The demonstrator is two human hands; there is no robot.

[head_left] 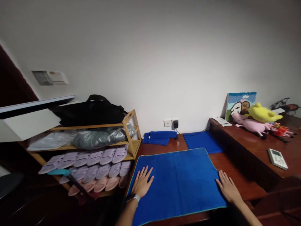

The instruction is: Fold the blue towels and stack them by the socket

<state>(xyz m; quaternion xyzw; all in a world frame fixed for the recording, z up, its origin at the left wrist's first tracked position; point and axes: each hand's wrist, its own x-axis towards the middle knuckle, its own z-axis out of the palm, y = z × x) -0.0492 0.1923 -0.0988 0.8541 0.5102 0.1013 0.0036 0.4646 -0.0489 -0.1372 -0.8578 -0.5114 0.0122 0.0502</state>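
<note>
A blue towel [177,180] lies spread flat on a dark wooden table [237,177]. My left hand [142,183] rests flat on the towel's left edge with the fingers spread, a watch on its wrist. On the towel's right edge lies my right hand [227,187], palm down and fingers stretched out. Neither hand holds anything. Behind the towel lie a second flat blue towel [203,142] and a folded blue towel [160,137] by the wall.
A wooden shoe rack [131,138] with several slippers and a black bag [90,111] stands at the left. A raised wooden shelf [258,150] at the right carries plush toys [257,121], a picture and a remote control [277,158]. A wall socket with a plug [175,124] sits behind.
</note>
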